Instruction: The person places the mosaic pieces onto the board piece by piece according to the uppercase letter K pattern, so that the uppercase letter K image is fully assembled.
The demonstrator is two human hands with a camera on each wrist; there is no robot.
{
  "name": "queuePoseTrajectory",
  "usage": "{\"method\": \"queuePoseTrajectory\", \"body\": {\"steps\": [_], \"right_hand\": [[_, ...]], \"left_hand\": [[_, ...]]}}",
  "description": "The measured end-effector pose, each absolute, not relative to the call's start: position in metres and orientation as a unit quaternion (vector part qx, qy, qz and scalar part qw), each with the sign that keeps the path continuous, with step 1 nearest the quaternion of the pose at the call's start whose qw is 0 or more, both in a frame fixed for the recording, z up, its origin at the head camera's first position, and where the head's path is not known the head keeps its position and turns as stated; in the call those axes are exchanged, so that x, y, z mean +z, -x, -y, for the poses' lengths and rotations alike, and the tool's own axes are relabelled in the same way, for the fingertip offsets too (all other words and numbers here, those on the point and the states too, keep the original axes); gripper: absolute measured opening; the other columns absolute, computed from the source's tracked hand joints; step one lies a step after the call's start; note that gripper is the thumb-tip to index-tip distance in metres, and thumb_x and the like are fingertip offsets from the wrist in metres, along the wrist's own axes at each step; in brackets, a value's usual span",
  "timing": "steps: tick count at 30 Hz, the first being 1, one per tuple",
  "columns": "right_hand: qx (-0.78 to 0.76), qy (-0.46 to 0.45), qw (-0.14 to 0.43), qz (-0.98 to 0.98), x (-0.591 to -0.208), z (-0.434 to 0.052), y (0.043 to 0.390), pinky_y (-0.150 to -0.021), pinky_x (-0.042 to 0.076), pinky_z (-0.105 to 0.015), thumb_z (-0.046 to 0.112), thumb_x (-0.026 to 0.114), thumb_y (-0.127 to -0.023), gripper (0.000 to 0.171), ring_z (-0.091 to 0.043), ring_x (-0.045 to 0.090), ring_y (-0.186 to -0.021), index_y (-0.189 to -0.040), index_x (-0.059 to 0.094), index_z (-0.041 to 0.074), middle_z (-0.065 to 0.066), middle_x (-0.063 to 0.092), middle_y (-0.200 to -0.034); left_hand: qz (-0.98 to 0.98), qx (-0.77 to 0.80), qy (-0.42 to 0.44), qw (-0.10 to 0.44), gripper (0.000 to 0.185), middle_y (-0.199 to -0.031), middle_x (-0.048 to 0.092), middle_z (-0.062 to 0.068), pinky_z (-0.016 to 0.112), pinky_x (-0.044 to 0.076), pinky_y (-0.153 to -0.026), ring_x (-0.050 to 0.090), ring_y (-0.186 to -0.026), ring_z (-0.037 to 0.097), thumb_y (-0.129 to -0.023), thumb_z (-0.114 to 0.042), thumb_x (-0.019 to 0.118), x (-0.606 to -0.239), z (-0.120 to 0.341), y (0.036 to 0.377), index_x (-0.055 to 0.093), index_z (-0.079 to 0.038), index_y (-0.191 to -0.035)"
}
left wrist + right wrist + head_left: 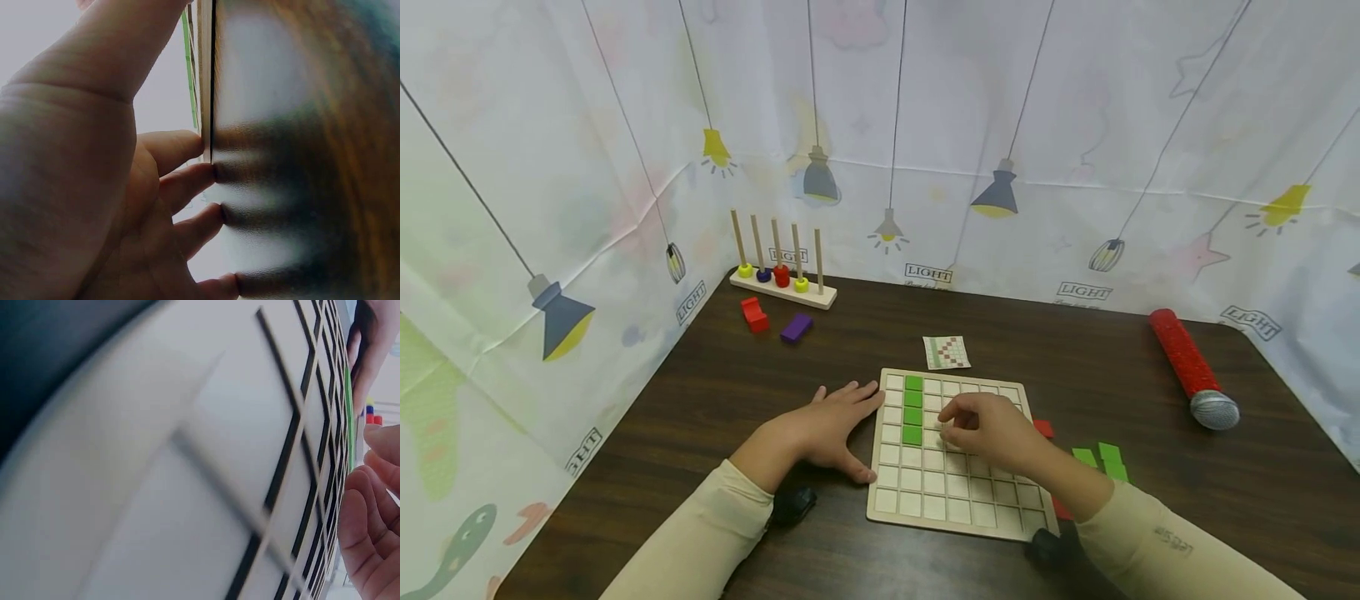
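A pale wooden grid board [932, 505] lies on the dark table, with several green tiles [913, 415] in a row down its second column. My left hand [831, 429] rests beside the board's left edge, fingers spread and fingertips at the rim; the left wrist view shows the fingers [187, 187] against that edge. Over the middle of the board is my right hand [988, 429], its thumb and index finger bent toward each other. In the right wrist view its fingers [362, 519] are curled, and whether a thin piece sits between the tips is hidden.
A small pattern card [947, 352] lies beyond the board. To its right are loose green tiles [1108, 460] and red tiles [1042, 427], then a red microphone [1187, 358]. A peg stand with rings [782, 287], a red block [755, 315] and a purple block [796, 328] are back left.
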State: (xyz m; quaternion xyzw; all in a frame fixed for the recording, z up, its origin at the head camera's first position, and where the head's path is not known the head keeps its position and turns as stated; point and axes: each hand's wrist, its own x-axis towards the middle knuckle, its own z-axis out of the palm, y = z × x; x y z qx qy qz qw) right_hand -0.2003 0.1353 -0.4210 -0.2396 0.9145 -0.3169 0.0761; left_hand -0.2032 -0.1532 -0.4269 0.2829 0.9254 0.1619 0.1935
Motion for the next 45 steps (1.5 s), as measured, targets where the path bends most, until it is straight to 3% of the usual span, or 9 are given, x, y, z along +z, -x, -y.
{"method": "queuePoseTrajectory", "body": {"steps": [12,26,34,39,45], "right_hand": [[-0.311,0.188,0.087,-0.928,-0.42,-0.179,0.194,-0.067,0.049,-0.033,0.024,0.077,-0.092,0.021,-0.013,0.058,-0.074,-0.11,0.074,0.012,0.006,0.063,-0.081],[-0.268,0.138,0.061,-0.952,-0.416,-0.25,0.191,-0.064,0.05,-0.035,0.026,0.078,-0.091,0.029,-0.016,0.06,-0.076,-0.116,0.074,0.012,0.005,0.065,-0.085],[-0.233,0.135,0.057,-0.961,-0.413,-0.296,0.193,-0.064,0.047,-0.036,0.034,0.079,-0.091,0.042,-0.016,0.059,-0.077,-0.125,0.071,0.011,0.006,0.064,-0.084],[-0.223,0.145,0.077,-0.961,-0.412,-0.324,0.196,-0.059,0.046,-0.033,0.032,0.079,-0.091,0.048,-0.014,0.057,-0.072,-0.128,0.068,0.003,0.005,0.064,-0.083],[-0.223,0.173,0.151,-0.947,-0.411,-0.341,0.197,-0.061,0.045,-0.031,0.029,0.083,-0.086,0.052,-0.014,0.053,-0.072,-0.126,0.067,0.0,0.002,0.059,-0.082]], "left_hand": [[-0.922,0.175,-0.287,0.194,0.113,-0.17,0.011,0.003,0.063,0.004,-0.118,0.006,-0.155,0.027,-0.08,-0.056,0.083,-0.427,0.155,0.202,0.02,-0.018,-0.165],[-0.922,0.176,-0.286,0.191,0.113,-0.17,0.01,0.003,0.063,0.003,-0.118,0.006,-0.155,0.027,-0.08,-0.056,0.083,-0.424,0.155,0.2,0.018,-0.019,-0.165],[-0.921,0.177,-0.288,0.194,0.113,-0.17,0.01,0.002,0.062,0.004,-0.118,0.006,-0.155,0.027,-0.08,-0.055,0.084,-0.425,0.153,0.2,0.019,-0.018,-0.165],[-0.921,0.178,-0.287,0.195,0.113,-0.17,0.011,0.002,0.062,0.004,-0.118,0.006,-0.155,0.027,-0.08,-0.055,0.084,-0.425,0.153,0.2,0.019,-0.019,-0.165],[-0.922,0.175,-0.287,0.193,0.113,-0.17,0.011,0.002,0.062,0.004,-0.118,0.006,-0.155,0.027,-0.08,-0.056,0.084,-0.427,0.153,0.201,0.019,-0.019,-0.165]]}}
